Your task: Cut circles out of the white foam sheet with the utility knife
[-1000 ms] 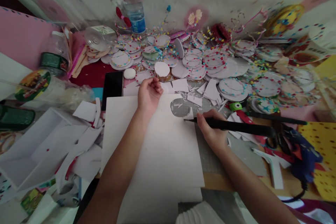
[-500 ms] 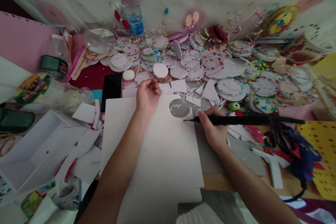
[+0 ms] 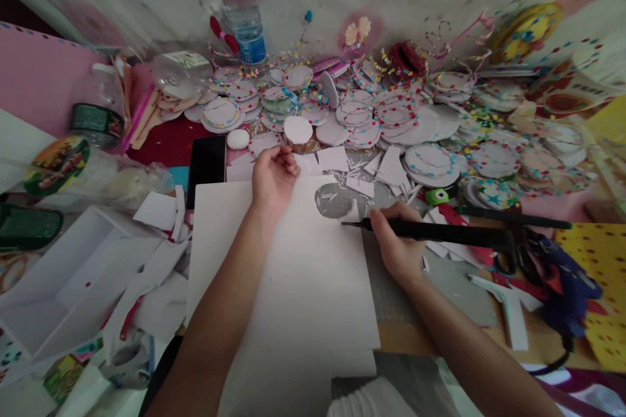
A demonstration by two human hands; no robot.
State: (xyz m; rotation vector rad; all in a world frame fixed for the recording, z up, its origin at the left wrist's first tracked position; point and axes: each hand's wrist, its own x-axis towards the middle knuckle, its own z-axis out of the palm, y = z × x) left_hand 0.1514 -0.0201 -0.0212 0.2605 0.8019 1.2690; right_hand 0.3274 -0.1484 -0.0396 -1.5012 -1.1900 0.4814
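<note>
A large white board (image 3: 313,300) lies before me, with a rounded cut-out at its upper right edge that shows the grey mat (image 3: 386,280) below. My left hand (image 3: 274,176) rests on its side at the board's top edge, fingers loosely curled and nothing seen in them. My right hand (image 3: 398,241) is closed round a long black pen-like tool (image 3: 440,231). The tool's thin pointed tip is at the board's surface, just under the cut-out. White scraps (image 3: 391,168) lie behind the cut-out.
Several decorated white discs (image 3: 433,163) are piled along the back. A water bottle (image 3: 247,19) stands behind them. At left are a phone (image 3: 208,163) and a white box (image 3: 63,267). Scissors (image 3: 525,260) and a blue glue gun (image 3: 567,293) lie at right.
The view has shifted slightly. The rear end of the pen-like tool has dipped a little, while its tip stays near the same spot. My left hand is essentially still.
</note>
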